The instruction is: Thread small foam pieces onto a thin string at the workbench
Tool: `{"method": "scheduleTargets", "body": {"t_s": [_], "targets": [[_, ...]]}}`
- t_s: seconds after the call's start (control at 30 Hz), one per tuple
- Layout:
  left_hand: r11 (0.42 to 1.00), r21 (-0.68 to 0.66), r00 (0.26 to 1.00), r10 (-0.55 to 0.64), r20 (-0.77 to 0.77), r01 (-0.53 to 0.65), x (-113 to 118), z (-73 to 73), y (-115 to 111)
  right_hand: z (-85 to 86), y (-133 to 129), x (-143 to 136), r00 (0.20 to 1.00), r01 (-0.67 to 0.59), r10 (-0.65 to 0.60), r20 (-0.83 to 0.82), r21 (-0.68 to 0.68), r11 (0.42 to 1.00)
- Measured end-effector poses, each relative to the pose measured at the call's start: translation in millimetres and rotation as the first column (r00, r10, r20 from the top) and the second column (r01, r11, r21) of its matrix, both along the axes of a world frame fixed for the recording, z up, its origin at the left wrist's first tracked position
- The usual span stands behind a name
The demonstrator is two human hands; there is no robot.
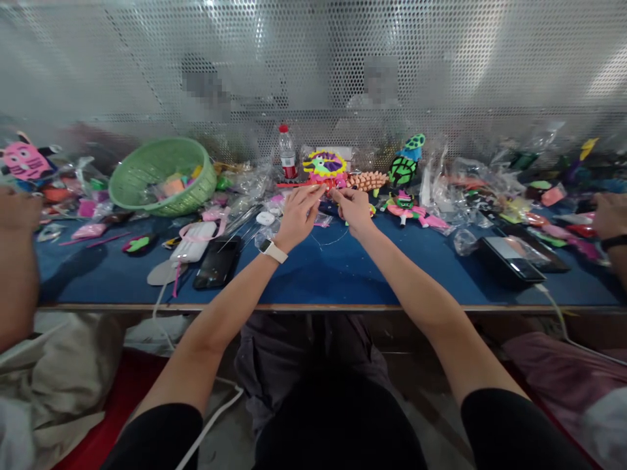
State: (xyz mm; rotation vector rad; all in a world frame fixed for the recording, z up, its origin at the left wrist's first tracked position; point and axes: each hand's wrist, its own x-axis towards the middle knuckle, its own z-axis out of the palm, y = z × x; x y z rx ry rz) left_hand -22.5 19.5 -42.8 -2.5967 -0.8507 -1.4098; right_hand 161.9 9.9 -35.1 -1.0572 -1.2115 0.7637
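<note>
Both hands meet near the middle of the blue table. My left hand, with a watch on its wrist, reaches in from the left, fingers together around a small reddish piece. Just to its right, my right hand is closed in a pinch; what it holds is too small to make out. Right behind the hands stands a colourful figure with a yellow scalloped rim and purple and green parts. An orange spiky piece lies behind my right hand. A pink and green figure is further right.
A green basket and a bottle stand at the back. Phones and a white power bank lie on the blue table. Plastic bags and clay pieces surround them. Other people's hands are at both sides.
</note>
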Motion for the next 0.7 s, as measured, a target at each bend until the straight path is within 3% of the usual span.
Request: {"method": "scheduleTargets", "body": {"t_s": [0.17, 0.43, 0.57, 0.7], "targets": [[0.989, -0.134, 0.995, 0.075, 0.067, -0.065, 6, 1.4, -5, 0.0, -3, -1, 0.998, 0.019, -0.024, 0.05, 0.093, 0.995], [0.971, -0.237, 0.965, 0.056, 0.257, 0.007, 10, 5.0, -9, 5.0, -11, 2, 0.982, -0.014, -0.02, 0.188, 0.178, 0.984], [0.95, -0.296, 0.955, -0.014, 0.295, 0.105, 7, 9.1, -5, 8.8, -14, 6, 0.973, -0.046, -0.004, 0.23, 0.214, 0.976], [0.846, -0.455, 0.919, -0.097, 0.381, 0.278, 6, 8.0, 2, 10.4, -14, 10, 0.965, -0.095, 0.03, 0.259, 0.243, 0.965]]}}
